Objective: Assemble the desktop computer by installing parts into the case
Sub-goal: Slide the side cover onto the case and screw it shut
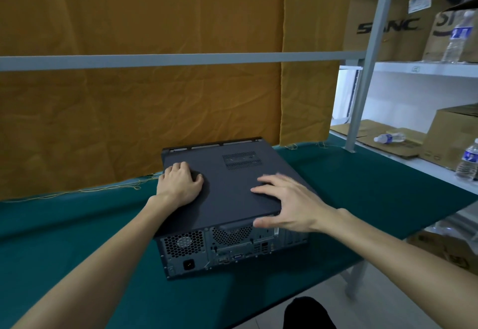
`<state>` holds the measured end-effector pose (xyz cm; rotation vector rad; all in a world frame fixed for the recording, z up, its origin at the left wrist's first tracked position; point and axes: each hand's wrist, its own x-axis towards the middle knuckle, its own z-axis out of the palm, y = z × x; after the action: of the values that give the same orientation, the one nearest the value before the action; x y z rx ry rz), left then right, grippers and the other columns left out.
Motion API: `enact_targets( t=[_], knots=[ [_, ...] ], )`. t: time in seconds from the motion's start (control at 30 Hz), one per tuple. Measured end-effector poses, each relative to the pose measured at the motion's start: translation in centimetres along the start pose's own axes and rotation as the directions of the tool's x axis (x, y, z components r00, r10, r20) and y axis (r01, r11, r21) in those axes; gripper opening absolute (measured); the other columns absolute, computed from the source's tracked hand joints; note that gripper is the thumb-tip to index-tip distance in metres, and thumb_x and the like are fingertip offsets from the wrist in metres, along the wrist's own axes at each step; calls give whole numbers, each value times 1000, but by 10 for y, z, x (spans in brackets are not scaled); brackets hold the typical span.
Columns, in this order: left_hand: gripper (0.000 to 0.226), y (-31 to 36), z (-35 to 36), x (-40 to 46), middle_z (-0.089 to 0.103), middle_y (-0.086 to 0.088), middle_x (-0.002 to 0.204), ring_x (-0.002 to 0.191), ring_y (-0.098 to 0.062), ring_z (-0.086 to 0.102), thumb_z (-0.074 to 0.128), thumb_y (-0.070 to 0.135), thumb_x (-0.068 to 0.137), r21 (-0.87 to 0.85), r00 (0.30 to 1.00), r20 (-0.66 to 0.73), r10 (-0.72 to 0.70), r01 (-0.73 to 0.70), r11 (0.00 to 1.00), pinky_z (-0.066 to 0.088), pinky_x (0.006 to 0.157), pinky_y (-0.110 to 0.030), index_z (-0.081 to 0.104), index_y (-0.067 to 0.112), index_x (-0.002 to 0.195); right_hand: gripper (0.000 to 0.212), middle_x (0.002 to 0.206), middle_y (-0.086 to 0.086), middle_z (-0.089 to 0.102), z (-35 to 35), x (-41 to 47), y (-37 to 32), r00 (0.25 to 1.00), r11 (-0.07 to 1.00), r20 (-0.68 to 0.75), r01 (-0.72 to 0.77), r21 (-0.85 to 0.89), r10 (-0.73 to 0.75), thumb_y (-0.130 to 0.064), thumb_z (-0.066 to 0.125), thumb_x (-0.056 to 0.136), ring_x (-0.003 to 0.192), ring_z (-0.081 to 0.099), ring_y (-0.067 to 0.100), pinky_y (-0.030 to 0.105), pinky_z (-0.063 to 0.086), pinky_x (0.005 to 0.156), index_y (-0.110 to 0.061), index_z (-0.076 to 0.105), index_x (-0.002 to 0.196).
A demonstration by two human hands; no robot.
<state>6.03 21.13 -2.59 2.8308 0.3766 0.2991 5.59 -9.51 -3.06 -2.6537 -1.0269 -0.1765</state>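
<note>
Both hands (181, 182) flat atop closed case (232, 189)

Dark grey case (227, 194), green tablecloth (362, 189)

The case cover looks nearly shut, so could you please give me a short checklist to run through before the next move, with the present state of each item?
1. Cover lies flat on top of the case: ok, no raised edge shows.
2. Left hand rests palm down on the cover's far left: ok.
3. Right hand spread at the near right corner, thumb by the rear edge: ok, though its fingers are blurred.
4. Cover latched or screwed down: cannot tell.
5. Case fully supported on the green table: ok, its rear panel faces the person.
6. Parts inside all installed: cannot tell, the cover hides them.
</note>
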Motion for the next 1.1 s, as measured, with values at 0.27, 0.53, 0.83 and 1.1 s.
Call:
enact_targets(
  t=[0.27, 0.53, 0.83, 1.1],
  knots=[
    [65, -9, 10, 37, 30, -2, 164, 151, -28, 26, 31, 56, 99, 50, 997, 72, 41, -45, 998, 20, 120, -49, 34, 26, 156, 93, 170, 13, -12, -4, 60, 29, 894, 918, 212, -372, -138, 395, -78, 15, 97, 158, -11, 23, 40, -4, 128, -16, -2, 165],
    [63, -6, 16, 45, 43, -4, 155, 141, -34, 35, 36, 63, 95, 81, 999, 16, 28, -29, 996, 29, 114, -51, 46, 30, 148, 100, 169, 23, 10, -2, 70, 34, 900, 899, 190, -332, -286, 393, -80, 12, 94, 158, 6, 30, 44, -3, 128, -7, 13, 163],
    [44, 3, 7, 78, 54, -16, 130, 121, -40, 47, 42, 50, 101, 62, 997, -73, -6, 11, 998, 39, 101, -48, 60, 14, 119, 64, 145, 16, 49, -6, 129, 55, 900, 886, -47, -436, -159, 434, -57, 34, 105, 134, 46, 33, 44, 35, 111, -6, 48, 142],
    [59, -27, 23, 147, 37, -11, 159, 148, -30, 28, 36, 54, 101, 51, 999, 4, -33, 33, 998, 19, 121, -48, 45, 22, 149, 87, 172, 13, -1, 12, 213, 98, 900, 912, 183, -361, -195, 395, -66, 22, 104, 158, -4, 26, 45, 4, 128, -4, 10, 163]
  ],
)
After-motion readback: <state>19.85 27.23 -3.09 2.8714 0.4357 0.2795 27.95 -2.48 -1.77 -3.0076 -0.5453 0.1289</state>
